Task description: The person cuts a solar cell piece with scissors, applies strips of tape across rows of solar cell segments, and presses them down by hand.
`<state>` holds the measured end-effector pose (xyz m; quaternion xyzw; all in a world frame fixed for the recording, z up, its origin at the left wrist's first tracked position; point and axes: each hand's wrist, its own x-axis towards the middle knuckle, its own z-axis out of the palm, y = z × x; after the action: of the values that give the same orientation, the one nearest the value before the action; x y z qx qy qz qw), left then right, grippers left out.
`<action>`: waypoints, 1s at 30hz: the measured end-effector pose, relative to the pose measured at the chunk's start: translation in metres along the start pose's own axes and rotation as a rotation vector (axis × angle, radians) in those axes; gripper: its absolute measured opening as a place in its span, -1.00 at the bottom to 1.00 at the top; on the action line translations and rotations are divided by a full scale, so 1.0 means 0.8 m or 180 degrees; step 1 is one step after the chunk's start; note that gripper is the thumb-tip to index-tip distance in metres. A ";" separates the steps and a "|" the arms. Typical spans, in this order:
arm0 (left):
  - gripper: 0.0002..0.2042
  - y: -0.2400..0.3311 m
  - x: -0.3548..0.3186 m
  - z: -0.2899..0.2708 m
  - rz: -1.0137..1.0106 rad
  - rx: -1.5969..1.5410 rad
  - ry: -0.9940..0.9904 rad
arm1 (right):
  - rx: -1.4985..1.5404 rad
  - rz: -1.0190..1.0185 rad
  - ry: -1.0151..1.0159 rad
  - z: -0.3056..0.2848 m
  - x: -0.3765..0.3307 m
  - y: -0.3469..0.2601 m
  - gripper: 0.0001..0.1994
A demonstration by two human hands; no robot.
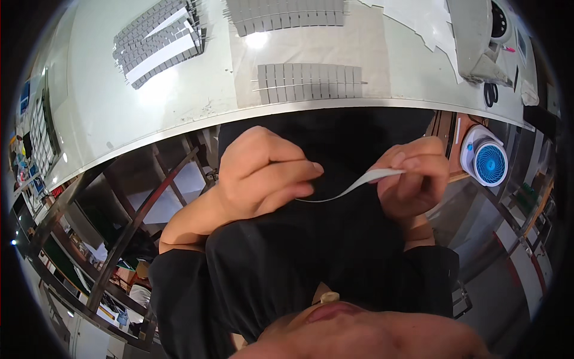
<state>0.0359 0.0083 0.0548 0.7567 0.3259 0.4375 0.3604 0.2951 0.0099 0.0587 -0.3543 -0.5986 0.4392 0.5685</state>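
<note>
Two hands work on one pale strip (366,179), located in the air between them, over the wearer's dark clothing (311,245) and on the near side of the counter (197,107). The right hand (417,175) pinches the strip's wide right end between thumb and fingertips. The left hand (261,173) is curled and grasps the narrow left end; the exact contact point is hidden beneath its fingers. The strip sags and twists between the two grips. The counter carries three sets of grey segmented pieces. Set one, a single segmented panel (310,82), lies near the front edge at centre, with a thin rod projecting from both its left and right ends. Set two, a far-centre group (287,15), lies beyond it; its number of pieces is unclear. Set three, a left-hand stack (158,45), lies at far left with two white bands visible among its overlapping pieces. At the right are one pair of black loops (491,94) on the counter and, below counter level, one round fan (490,163) with a blue centre.
</note>
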 end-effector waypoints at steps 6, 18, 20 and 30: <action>-0.74 0.017 -0.004 0.004 -0.0828 -0.0360 0.0063 | 0.0019 0.0201 0.0188 -0.001 0.000 0.010 -0.86; -0.85 0.012 -0.006 -0.015 -0.2151 -0.0862 0.0122 | -0.1649 -0.1130 -0.1624 -0.007 0.051 0.023 -0.64; -0.85 0.013 -0.006 -0.015 -0.2236 -0.0877 0.0327 | -0.1651 -0.1110 -0.1578 -0.006 0.055 0.027 -0.64; -0.80 -0.074 -0.033 -0.021 0.0152 0.2810 0.0604 | -0.1728 -0.1017 -0.1072 0.001 0.080 0.096 -0.68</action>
<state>-0.0005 0.0225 0.0003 0.8018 0.4953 0.3322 -0.0385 0.2818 0.0967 0.0111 -0.3170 -0.8266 0.2220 0.4085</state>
